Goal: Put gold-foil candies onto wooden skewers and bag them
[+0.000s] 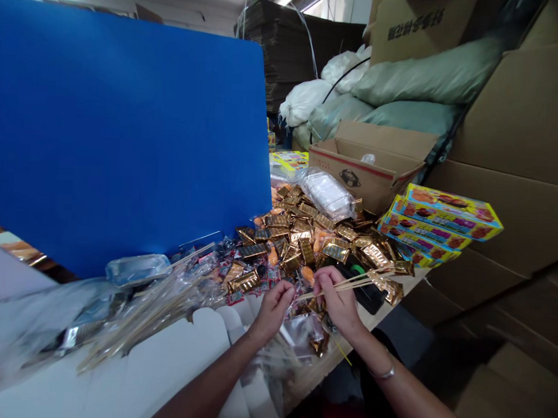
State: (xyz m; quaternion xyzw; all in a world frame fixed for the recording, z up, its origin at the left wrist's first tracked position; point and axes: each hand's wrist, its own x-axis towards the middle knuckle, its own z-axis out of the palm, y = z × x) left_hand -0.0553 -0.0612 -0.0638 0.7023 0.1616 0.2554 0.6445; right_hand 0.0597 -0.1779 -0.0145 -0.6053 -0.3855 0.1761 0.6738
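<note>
My right hand (337, 298) is closed around a few thin wooden sticks (356, 281), which point out to the right over the table edge. Close beside it, my left hand (273, 304) has its thumb and fingers pinched together near the sticks' other ends. What it pinches is too small to make out. Just behind both hands spreads a pile of gold foil packets (300, 234), with orange balloon-like pieces (307, 274) among them. Below the hands lies a clear plastic bag (304, 333).
A tall blue panel (125, 134) stands at the left. Bundled wooden sticks in plastic (149, 314) rest by a white carton (170, 364). Stacked yellow boxes (445, 222) and an open cardboard box (359, 169) are at the back right. Large cartons (508, 145) wall the right side.
</note>
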